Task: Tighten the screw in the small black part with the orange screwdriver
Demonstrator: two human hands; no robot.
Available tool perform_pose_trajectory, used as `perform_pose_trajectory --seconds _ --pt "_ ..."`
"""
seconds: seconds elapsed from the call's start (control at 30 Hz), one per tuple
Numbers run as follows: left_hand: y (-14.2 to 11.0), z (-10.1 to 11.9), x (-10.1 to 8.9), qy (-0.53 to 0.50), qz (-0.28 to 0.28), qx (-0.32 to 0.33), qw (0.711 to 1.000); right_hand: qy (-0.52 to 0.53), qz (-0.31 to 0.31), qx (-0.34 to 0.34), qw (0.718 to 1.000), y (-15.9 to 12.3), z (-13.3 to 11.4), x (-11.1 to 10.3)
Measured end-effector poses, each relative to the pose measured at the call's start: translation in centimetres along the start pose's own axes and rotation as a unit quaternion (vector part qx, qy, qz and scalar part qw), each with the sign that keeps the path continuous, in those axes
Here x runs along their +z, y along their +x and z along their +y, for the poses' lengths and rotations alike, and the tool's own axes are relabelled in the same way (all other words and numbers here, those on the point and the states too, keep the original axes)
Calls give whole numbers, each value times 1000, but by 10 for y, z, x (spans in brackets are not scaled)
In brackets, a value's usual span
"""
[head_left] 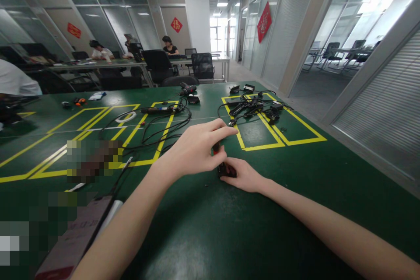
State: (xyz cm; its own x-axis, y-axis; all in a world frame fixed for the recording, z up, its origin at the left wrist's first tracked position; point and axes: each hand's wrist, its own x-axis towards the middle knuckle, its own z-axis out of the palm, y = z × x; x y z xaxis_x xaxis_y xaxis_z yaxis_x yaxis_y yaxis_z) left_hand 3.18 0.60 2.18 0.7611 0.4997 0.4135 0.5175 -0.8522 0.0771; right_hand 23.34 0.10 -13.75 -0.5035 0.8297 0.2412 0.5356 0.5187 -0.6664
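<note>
My left hand (197, 148) hovers over the green table (229, 236), its fingers pinched round a small dark tool with a reddish handle (215, 146) that points down. Just below it my right hand (243, 176) rests on the table, fingers closed on a small black part (223, 170). The tool's tip meets that part. Most of the part is hidden by both hands.
A tangle of black cables and adapters (254, 108) lies in a yellow-taped box at the back right. An electric screwdriver with cable (160, 109) and a white ring (125, 117) lie left of centre. A flat box (75, 236) sits near left. People sit at desks behind.
</note>
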Motion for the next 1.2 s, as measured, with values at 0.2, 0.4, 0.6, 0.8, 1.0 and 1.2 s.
perform_pose_trajectory --seconds 0.2,0.4,0.6,0.8,1.0,1.2 --pt "0 0 1 13 9 -11 1000 1 3 -2 1000 0 0 0" --pt "0 1 0 3 0 2 1000 7 0 -5 1000 0 0 0" --pt "1 1 0 10 2 -12 1000 5 4 -4 1000 0 0 1" --pt "0 -1 1 10 -4 -5 1000 -3 5 -3 1000 0 3 2" --pt "-1 0 0 5 2 -9 1000 1 3 -4 1000 0 2 1" --pt "0 0 0 13 -2 -15 1000 2 7 -5 1000 0 2 1"
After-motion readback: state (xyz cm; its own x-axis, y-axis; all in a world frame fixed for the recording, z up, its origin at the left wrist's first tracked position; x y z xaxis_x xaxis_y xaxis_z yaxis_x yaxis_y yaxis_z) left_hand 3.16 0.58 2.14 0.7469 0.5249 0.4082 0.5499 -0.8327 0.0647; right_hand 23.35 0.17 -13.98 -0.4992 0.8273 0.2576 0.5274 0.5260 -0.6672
